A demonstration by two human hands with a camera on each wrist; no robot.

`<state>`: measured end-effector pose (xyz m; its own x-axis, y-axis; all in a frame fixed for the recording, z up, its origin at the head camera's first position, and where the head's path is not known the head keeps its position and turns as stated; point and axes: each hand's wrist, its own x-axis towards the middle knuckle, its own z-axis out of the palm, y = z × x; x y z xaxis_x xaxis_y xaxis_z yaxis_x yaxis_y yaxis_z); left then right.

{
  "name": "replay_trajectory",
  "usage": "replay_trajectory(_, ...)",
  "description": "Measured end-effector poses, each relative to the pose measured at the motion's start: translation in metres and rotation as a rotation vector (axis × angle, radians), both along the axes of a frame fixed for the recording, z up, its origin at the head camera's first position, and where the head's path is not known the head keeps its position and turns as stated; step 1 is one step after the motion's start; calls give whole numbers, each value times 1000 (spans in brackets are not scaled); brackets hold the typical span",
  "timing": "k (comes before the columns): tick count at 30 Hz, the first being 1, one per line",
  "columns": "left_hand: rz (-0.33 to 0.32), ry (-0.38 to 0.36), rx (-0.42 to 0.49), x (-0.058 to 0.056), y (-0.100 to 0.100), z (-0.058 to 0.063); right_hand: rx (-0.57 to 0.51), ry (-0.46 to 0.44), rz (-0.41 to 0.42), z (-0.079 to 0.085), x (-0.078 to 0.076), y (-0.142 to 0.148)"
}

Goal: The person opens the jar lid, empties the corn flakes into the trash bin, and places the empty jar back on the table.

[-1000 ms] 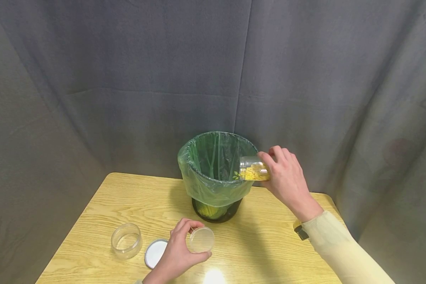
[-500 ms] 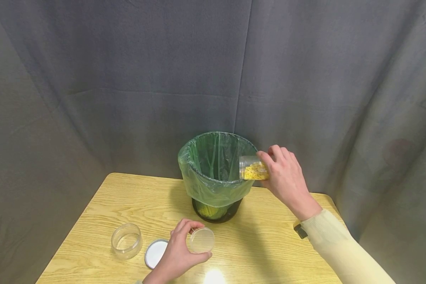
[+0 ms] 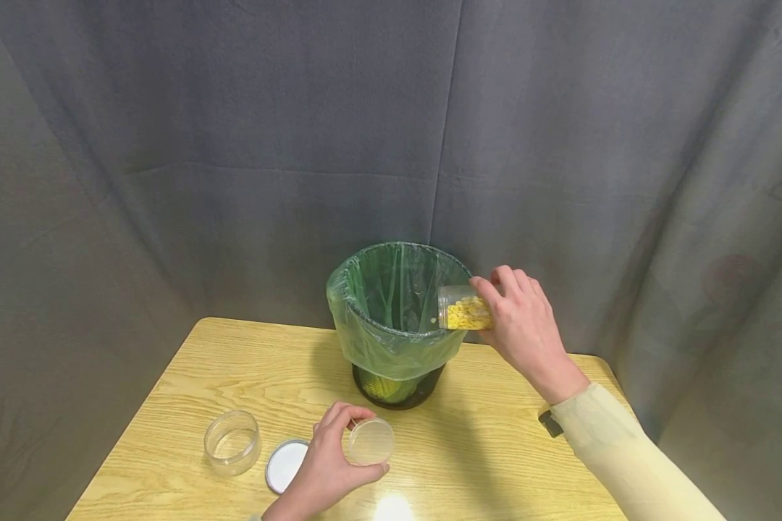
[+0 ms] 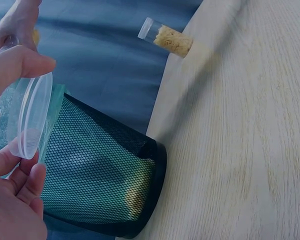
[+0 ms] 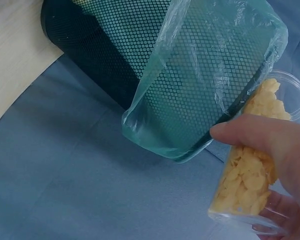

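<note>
My right hand [image 3: 523, 325] grips a clear plastic jar [image 3: 453, 297], tipped nearly level with its mouth over the bin's right rim. Yellow flakes [image 5: 247, 182] lie along the jar's lower side, and a small pale piece is in the air just outside the mouth. Below that stands a black mesh bin [image 4: 97, 165], lined with a translucent green bag [image 3: 391, 354]. My left hand [image 3: 329, 459] holds a clear round lid [image 3: 371, 441] on edge between thumb and fingers, above the table in front of the bin.
On the wooden table [image 3: 254, 362], a short clear tub [image 3: 232, 443] and a white disc-shaped lid [image 3: 285, 465] lie left of my left hand. Another clear jar of yellow flakes [image 4: 172, 40] stands beyond the bin in the left wrist view. Grey curtains [image 3: 287, 145] surround the table.
Flakes were spilling from the jar's mouth into the bin one second ago; now a single small piece shows there. My right hand has shifted very slightly; the left stays still.
</note>
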<state>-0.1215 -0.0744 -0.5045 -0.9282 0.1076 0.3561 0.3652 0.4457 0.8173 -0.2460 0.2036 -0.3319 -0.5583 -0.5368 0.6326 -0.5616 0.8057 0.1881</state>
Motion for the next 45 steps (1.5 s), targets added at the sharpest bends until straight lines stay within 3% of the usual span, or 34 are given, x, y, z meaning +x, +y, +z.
replay_trajectory(45,-14,-20,16,3,0,-1,57,48,-4,2,-2,-4)
